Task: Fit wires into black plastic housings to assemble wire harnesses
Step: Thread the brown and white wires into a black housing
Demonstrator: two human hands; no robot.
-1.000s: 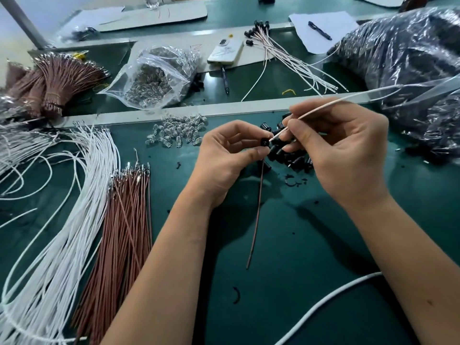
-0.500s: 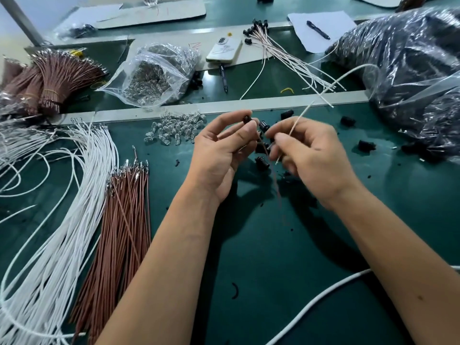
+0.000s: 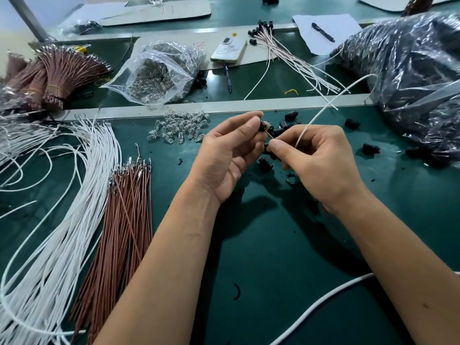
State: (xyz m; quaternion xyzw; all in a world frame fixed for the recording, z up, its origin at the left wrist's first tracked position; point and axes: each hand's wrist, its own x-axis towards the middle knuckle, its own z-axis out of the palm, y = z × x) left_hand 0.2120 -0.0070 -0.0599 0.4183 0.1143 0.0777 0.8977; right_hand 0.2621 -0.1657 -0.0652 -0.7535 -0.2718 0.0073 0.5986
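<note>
Left hand (image 3: 230, 155) up, thumb and forefinger pinching a small black housing (image 3: 262, 126) at the very tips, its open end turned toward the other hand. That looks deliberate: the mouth of the part faces the incoming wire. The right hand (image 3: 321, 160) pinches too, thumb pressed onto forefinger around a brown wire (image 3: 270, 135) whose short exposed stretch bridges the gap from those fingertips to the housing. A white wire (image 3: 323, 108) rises from between the same right fingers and arcs away up and to the far side; holding both close to the ends keeps them stiff enough to push, I'd say. Whether the brown tip is seated or just at the mouth, I cannot tell.

Just beyond and under the fingertips lie loose black housings (image 3: 290, 117), kept within a short reach. Past the left fingertips sits a scatter of clear LEDs (image 3: 181, 127); out beside the left forearm, a brown wire bundle (image 3: 129, 207) and white wire loops (image 3: 62, 195).

All of it sits on a dark green bench mat (image 3: 273, 245), a pale metal rail (image 3: 224, 107) crossing beyond the hands. Farther back: a clear bag of LEDs (image 3: 159, 73), a phone (image 3: 229, 49), finished harnesses (image 3: 293, 56), and a big bag of black parts (image 3: 410, 70).
</note>
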